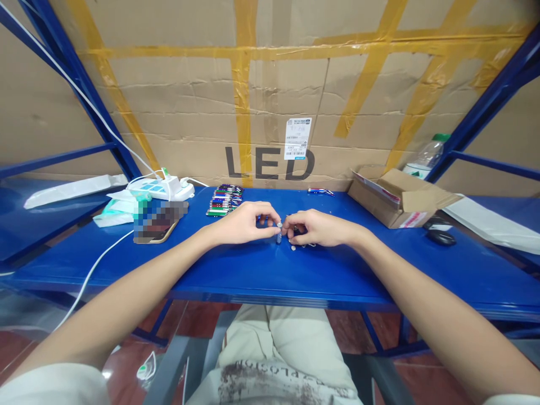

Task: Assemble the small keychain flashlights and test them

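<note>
Both hands pinched: left hand on a small silver cap, right hand on what looks like a tiny keychain light body, low over the blue table. Keep parts coaxial, wrists braced; loose bit just beside.

Blue shelf, penlights, power strip, cardboard box, mouse

Your blue table sits before a brown cardboard wall crossed with yellow tape and black "LED" letters. You have a white power strip with pale blue sockets, and multicoloured small tubes beside it.
</note>
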Demonstrator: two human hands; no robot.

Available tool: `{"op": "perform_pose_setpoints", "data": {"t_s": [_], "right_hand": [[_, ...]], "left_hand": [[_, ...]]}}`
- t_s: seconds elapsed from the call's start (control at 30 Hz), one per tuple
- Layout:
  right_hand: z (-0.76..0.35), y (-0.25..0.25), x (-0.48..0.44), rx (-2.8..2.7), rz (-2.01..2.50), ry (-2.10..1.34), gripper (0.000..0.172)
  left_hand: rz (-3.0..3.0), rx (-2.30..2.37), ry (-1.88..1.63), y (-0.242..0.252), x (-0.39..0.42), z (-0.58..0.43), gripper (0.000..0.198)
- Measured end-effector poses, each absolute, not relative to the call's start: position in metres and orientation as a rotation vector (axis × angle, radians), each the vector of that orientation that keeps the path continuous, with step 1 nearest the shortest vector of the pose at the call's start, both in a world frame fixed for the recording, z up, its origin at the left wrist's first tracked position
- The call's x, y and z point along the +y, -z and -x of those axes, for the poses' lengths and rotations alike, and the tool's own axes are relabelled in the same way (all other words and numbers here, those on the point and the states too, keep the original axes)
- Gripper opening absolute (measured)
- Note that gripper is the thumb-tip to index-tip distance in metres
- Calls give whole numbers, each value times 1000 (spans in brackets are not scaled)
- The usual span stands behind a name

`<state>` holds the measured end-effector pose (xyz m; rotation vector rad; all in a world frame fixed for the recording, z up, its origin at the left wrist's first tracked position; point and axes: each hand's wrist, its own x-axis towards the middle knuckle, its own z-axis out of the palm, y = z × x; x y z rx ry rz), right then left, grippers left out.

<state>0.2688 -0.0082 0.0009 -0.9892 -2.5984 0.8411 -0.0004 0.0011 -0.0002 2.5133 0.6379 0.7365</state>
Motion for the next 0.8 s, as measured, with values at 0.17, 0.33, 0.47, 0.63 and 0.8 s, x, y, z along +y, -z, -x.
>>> {"op": "perform_pose_setpoints", "data": {"t_s": [0.17,0.33,0.47,0.63,0.8], "right_hand": [[-267,0,-9,-2585,977,-835,16],[-263,0,-11,-2587,980,-841,11],[-262,0,-13,-2581,1001,-809,16],[-262,2,-13,-2597,1008,-702,18],[-261,3,-12,-2575,1037,-707,18]], "left_hand": [[-2509,635,-743,0,0,0,19],[-2508,641,-738,0,0,0,20],[-2511,632,-744,0,0,0,21],[-2514,637,-743,1,1,0,21],[-2518,641,-735,1,1,0,22]]}}
